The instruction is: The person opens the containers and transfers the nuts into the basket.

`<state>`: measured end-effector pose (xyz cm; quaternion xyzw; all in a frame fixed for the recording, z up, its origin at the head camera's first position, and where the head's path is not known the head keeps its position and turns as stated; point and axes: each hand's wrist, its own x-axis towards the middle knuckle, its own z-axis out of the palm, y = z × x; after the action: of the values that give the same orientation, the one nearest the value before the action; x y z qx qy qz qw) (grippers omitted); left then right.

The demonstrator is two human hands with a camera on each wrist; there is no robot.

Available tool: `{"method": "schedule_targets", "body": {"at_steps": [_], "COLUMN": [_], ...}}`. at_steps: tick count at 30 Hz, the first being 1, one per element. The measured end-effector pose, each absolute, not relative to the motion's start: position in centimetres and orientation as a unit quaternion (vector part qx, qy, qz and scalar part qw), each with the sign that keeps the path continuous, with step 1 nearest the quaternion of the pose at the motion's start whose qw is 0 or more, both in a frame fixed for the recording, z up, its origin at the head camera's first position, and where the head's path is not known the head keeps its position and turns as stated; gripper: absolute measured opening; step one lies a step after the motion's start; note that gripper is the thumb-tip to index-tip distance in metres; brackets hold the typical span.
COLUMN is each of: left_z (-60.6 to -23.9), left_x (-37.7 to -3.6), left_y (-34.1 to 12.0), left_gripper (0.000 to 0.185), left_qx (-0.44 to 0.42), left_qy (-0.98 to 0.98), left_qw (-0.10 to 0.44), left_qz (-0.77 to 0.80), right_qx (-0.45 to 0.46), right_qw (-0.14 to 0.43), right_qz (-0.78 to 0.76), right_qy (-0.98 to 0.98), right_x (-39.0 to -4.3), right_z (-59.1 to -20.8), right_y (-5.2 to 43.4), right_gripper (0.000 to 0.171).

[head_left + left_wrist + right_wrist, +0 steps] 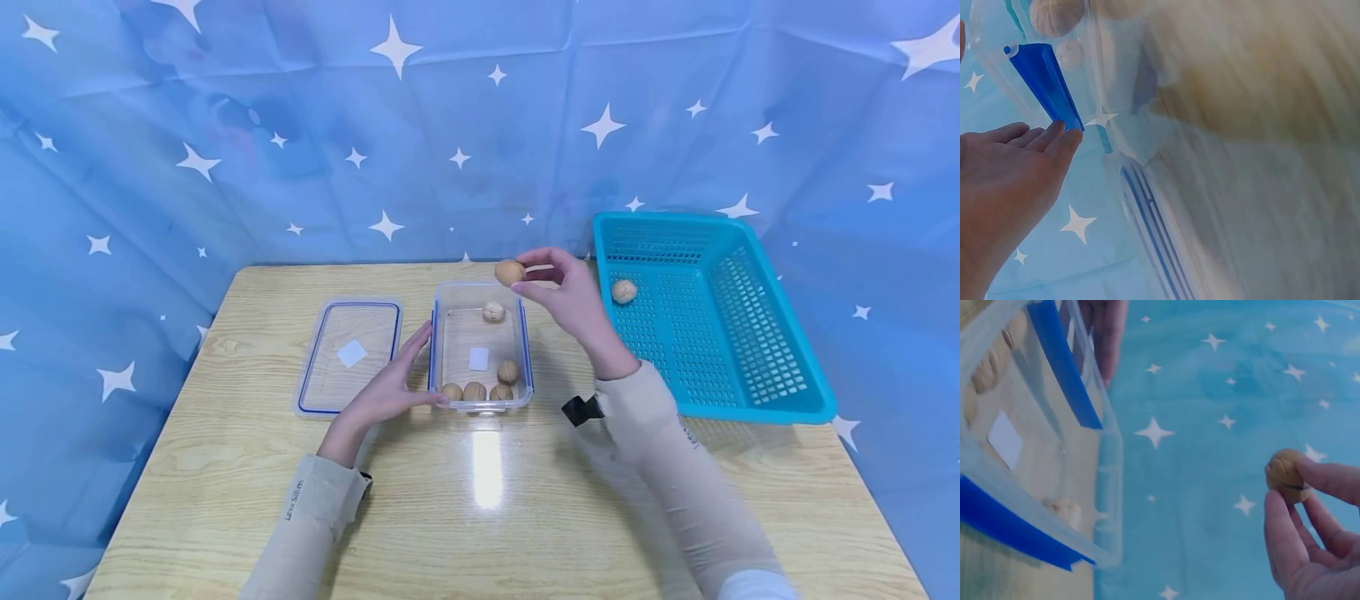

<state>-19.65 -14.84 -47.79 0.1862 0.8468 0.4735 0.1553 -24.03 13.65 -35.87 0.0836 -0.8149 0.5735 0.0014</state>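
Between thumb and fingertips my right hand (566, 292) pinches a walnut (509, 272), held up near the far right corner of a clear plastic box (457, 342). In the right wrist view the same walnut (1286, 475) shows brown and ridged. My left hand (390, 383) touches the box's left side, its fingers fairly straight and its thumb at the near left corner. In the left wrist view those fingertips meet a blue side clip (1047, 81). Inside the box, several walnuts lie along the near edge and right side, and a paler walnut (493, 312) lies at the far end.
To the left a clear lid (351, 321) with a blue seal lies flat on the wooden table (420, 517). A turquoise basket (787, 333) stands at the right with one walnut (624, 291) in it. Behind the table hangs a blue starry cloth (450, 108).
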Motion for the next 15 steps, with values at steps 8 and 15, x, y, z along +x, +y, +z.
{"method": "schedule_targets", "body": {"at_steps": [8,15], "left_z": [-48.0,-48.0], "left_x": [-20.1,-20.1], "left_y": [-14.9,-14.9], "left_gripper": [0.101,0.095], "left_qx": [0.184,0.201], "left_qy": [0.856,0.853], "left_qw": [0.142,0.141], "left_qz": [0.462,0.461], "right_qx": [0.064,0.043], "right_qw": [0.012,0.043], "right_qz": [0.564,0.554], "right_qy": [-0.823,-0.830], "right_x": [-23.9,-24.0], "right_z": [-33.9,-32.6], "right_y": [15.8,17.6], "right_gripper": [0.037,0.035]}}
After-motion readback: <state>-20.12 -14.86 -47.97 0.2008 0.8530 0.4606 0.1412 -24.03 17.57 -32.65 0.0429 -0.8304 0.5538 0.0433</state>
